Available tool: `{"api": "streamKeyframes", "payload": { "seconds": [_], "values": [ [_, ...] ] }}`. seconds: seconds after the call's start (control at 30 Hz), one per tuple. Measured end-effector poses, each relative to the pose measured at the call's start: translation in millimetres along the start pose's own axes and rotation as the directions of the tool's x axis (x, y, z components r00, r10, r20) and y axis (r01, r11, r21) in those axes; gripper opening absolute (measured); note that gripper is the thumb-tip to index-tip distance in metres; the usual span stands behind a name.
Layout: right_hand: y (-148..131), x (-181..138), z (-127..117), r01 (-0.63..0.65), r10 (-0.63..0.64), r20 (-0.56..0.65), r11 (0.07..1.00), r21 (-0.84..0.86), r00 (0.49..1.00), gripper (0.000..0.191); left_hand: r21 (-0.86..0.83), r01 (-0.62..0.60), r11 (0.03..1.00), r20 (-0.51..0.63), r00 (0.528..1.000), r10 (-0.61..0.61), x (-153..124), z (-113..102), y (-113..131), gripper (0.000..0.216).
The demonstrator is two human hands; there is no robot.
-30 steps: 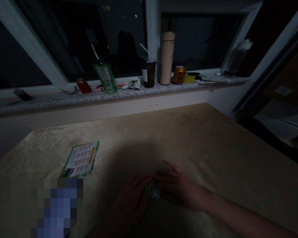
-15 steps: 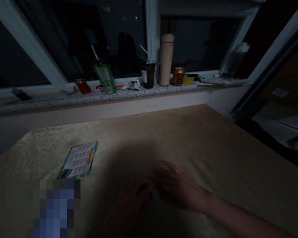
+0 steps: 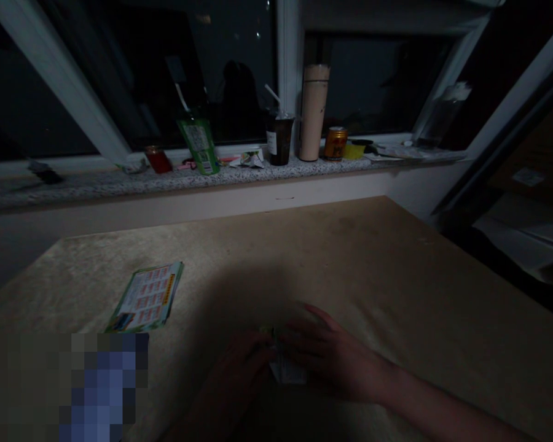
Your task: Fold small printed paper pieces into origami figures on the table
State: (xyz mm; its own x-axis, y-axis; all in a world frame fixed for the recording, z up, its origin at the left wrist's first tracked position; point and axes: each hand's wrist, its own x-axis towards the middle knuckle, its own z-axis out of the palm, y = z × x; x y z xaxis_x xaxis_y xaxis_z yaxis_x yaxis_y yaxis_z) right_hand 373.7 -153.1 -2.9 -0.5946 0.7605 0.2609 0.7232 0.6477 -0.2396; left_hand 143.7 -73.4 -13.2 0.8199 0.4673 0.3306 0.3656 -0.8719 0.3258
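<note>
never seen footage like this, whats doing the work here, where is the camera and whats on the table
There is no machine here: a person works with two bare hands. The view comes from one camera worn on the head, looking forward and down.

The left hand, deep in shadow, and the right hand meet low in the picture over a table. Between them is a small pale sheet; it is too dark to tell how firmly either hand holds it. Farther left on the table lies a green-edged printed leaflet.

Beyond, a speckled windowsill carries, among other things, a tall flask, an orange can and a dark drink cup with a straw.
</note>
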Motion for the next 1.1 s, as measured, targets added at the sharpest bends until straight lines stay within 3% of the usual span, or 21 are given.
{"api": "streamKeyframes", "payload": {
  "seconds": [0.13, 0.37, 0.57, 0.7, 0.83, 0.97, 1.1],
  "values": [
    [1, 0, 7, -0.005, 0.003, -0.031, 0.998, -0.061, 1.000, 0.032, 0.035, 0.024, 0.999, 0.053, 0.998, -0.026, 0, -1, -3, 0.032],
    [-1, 1, 0, -0.044, 0.044, 0.001, 0.998, -0.042, 0.999, 0.033, 0.137, 0.064, 0.989, 0.031, 0.997, -0.069, -2, -10, 3, 0.032],
    [0, 1, -6, -0.076, 0.075, 0.012, 0.987, 0.139, 0.997, 0.024, 0.012, 0.127, 0.992, 0.169, 0.977, -0.127, 3, -8, 3, 0.018],
    [5, -1, 5, -0.124, 0.141, -0.040, 0.951, 0.285, 0.989, 0.013, -0.027, 0.195, 0.980, 0.210, 0.960, -0.185, 8, -8, 4, 0.019],
    [9, 0, 5, -0.162, 0.181, -0.015, 0.912, 0.376, 0.983, 0.012, -0.027, 0.229, 0.973, 0.215, 0.952, -0.218, 9, -9, 7, 0.024],
    [8, 6, -5, -0.184, 0.189, 0.029, 0.891, 0.416, 0.982, 0.010, 0.073, 0.181, 0.981, 0.215, 0.957, -0.193, 7, -9, 13, 0.021],
    [9, 16, -6, -0.219, 0.232, 0.023, 0.874, 0.433, 0.972, 0.007, 0.272, -0.010, 0.962, 0.263, 0.963, -0.064, -3, -6, 24, 0.034]
  ]
}}
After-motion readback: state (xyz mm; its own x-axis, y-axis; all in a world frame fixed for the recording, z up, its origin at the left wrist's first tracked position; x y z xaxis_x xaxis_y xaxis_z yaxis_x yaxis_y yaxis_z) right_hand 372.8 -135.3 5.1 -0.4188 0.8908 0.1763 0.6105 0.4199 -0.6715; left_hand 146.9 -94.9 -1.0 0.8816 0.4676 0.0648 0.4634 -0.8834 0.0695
